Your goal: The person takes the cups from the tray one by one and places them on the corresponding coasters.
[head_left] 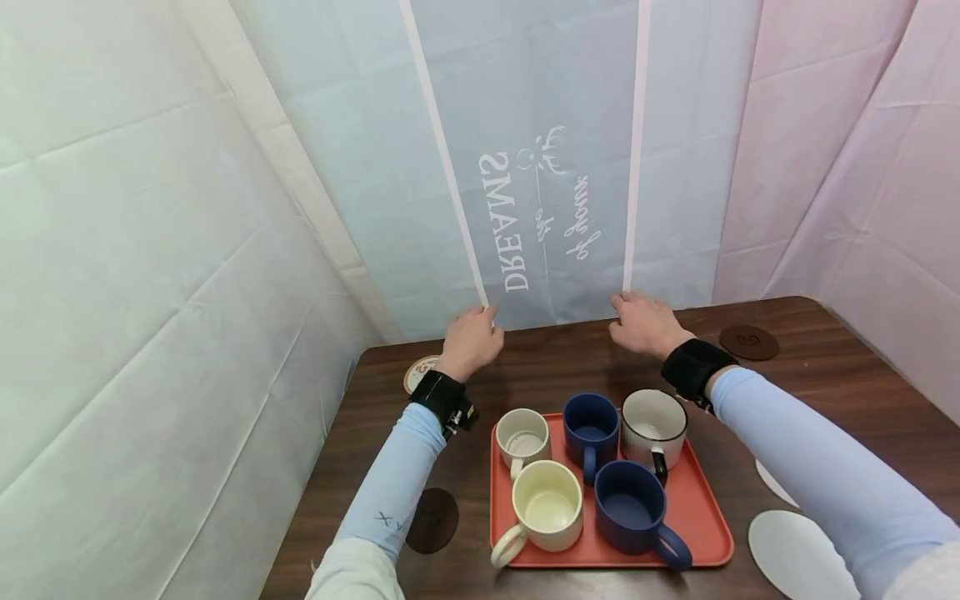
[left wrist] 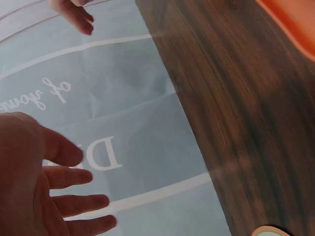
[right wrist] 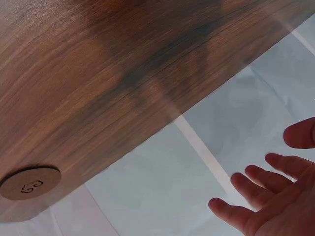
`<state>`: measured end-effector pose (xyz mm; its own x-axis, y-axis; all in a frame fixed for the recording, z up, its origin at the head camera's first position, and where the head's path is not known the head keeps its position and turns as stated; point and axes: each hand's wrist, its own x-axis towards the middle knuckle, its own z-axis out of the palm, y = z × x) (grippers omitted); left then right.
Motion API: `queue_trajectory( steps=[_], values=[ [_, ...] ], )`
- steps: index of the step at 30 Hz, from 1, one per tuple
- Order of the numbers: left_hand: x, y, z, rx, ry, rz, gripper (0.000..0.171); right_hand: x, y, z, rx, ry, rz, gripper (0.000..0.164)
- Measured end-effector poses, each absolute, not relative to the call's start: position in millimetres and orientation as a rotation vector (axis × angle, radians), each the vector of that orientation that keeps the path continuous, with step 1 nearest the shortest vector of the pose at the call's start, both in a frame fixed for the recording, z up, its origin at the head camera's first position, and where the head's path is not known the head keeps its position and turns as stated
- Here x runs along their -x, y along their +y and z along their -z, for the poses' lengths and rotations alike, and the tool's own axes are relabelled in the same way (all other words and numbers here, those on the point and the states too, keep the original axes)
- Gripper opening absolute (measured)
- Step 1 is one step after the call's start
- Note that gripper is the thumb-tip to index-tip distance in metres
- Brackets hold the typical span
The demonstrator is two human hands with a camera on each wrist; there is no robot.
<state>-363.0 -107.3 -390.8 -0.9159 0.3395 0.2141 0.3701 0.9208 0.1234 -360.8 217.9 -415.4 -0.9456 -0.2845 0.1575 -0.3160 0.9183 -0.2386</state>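
Observation:
Both arms reach out to the far edge of the dark wooden table (head_left: 555, 358), one hand on each side. My left hand (head_left: 471, 340) is over the back left part, fingers spread and fairly straight in the left wrist view, with nothing in them. Toward the back right, my right hand (head_left: 647, 323) has its fingers apart and also holds nothing. Nearer to me lies a red tray (head_left: 705, 533) bearing several mugs: a small cream mug (head_left: 522, 435), a pale yellow mug (head_left: 550, 507), two navy mugs (head_left: 632, 504) and a white mug with a black rim (head_left: 654, 421).
A printed cloth (head_left: 555, 83) hangs behind the table, and pale cloth walls (head_left: 150, 292) close in the sides. Dark round coasters lie at back right (head_left: 748, 342) and left of the tray (head_left: 432, 521). White discs (head_left: 795, 550) lie at the front right, a printed coaster (head_left: 417, 375) at back left.

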Motion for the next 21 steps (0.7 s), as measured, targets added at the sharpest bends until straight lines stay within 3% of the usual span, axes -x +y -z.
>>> queue_trajectory(
  steps=[12,21],
  values=[
    [281,-140,438,0.607,-2.983,0.441,0.017,342,283,457,-0.333,-2.992,-0.441,0.052],
    [215,-151,467,0.488,-3.092,0.658,0.021,334,365,476,-0.138,-3.064,-0.462,0.056]
  ],
)
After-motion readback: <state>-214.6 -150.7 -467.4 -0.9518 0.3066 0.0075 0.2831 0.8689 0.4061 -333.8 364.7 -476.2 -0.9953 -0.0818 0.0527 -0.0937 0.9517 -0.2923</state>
